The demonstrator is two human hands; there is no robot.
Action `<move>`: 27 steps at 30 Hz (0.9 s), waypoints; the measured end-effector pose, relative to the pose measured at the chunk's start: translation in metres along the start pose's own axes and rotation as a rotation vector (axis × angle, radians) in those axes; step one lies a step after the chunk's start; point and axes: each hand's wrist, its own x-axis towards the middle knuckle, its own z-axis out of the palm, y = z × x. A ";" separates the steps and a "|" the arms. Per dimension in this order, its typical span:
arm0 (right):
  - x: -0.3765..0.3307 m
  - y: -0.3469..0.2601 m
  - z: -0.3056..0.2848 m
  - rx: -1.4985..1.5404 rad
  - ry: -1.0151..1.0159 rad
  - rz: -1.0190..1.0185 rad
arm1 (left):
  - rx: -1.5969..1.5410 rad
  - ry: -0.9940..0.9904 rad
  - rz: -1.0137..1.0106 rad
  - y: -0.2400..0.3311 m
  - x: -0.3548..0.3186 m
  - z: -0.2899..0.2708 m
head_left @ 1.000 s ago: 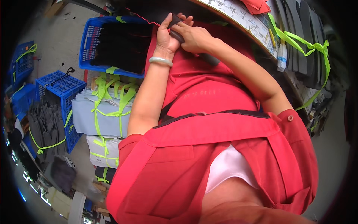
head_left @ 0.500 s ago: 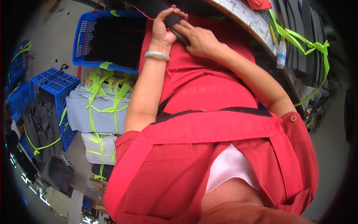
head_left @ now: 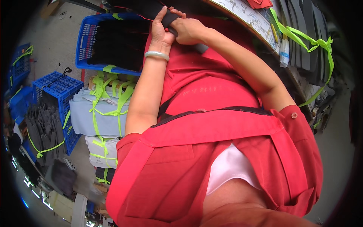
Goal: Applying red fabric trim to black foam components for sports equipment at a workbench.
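Observation:
At the top of the head view, a dark flat piece of material [head_left: 167, 19] lies across both my hands. My left hand [head_left: 162, 33], with a pale bangle at the wrist, is closed round it, thumb up along one side. Curled fingers of my right hand [head_left: 190, 31] grip the same piece close beside the left palm. Beyond the hands, more black material [head_left: 141, 6] with a thin red edge reaches up to the frame's top; whether it joins the held piece I cannot tell. A small grey end [head_left: 201, 48] pokes out below my right hand, over the red apron [head_left: 204, 70].
To the left, a blue crate [head_left: 80, 53] holds black pieces. Below it are tied light-blue sheets [head_left: 85, 117], a white bundle [head_left: 97, 151] and another blue crate [head_left: 72, 125] beside grey strips [head_left: 43, 128]. A worktable [head_left: 245, 17] and tied grey pieces [head_left: 302, 41] stand at right.
My right hand has gone from nearly straight fingers resting on the dark piece to curled fingers gripping it, moving slightly up and left. My left hand stays around the piece.

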 end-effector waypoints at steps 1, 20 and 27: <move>-0.007 0.005 0.004 0.039 0.056 -0.036 | 0.069 0.005 -0.005 -0.002 0.000 0.002; -0.003 0.007 0.009 -0.081 0.003 0.008 | 0.273 -0.043 0.091 -0.006 -0.004 0.004; -0.061 0.024 0.013 -0.104 0.264 -0.252 | 0.068 -0.051 -0.017 0.008 -0.005 -0.006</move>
